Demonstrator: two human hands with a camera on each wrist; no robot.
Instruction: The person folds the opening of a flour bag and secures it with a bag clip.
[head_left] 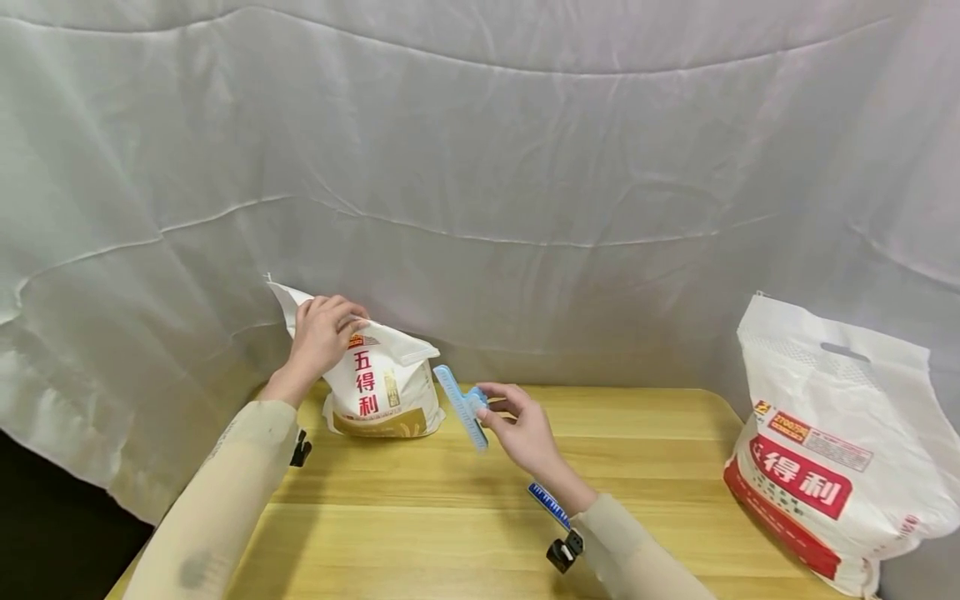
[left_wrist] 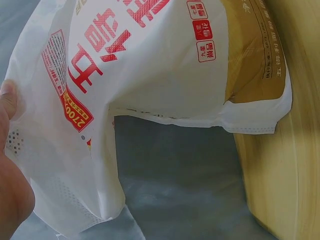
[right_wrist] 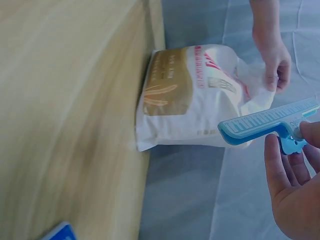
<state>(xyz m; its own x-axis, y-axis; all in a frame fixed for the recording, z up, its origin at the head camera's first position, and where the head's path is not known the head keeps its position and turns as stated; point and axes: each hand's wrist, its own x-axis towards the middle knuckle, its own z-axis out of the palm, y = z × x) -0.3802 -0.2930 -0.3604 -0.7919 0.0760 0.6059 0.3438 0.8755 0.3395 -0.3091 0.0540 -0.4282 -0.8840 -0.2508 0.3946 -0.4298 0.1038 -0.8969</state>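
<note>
At the back left of the table, a white flour bag [head_left: 382,375] with red lettering and a gold-brown base stands with its top bent over. My left hand [head_left: 325,332] grips that upper edge, thumb on one face in the left wrist view and fingers over the top. To the right of the bag, my right hand [head_left: 521,425] pinches a light blue bag clip [head_left: 461,407] with ruler marks by its handle. In the right wrist view the clip's long bar [right_wrist: 265,120] points toward the bag, and its jaws look closed.
A second flour bag [head_left: 798,492], with a red label and a slot handle, stands at the right of the wooden table [head_left: 420,533]. Under my right wrist lies a dark blue clip [head_left: 550,504]. Grey cloth [head_left: 525,167] hangs behind the table.
</note>
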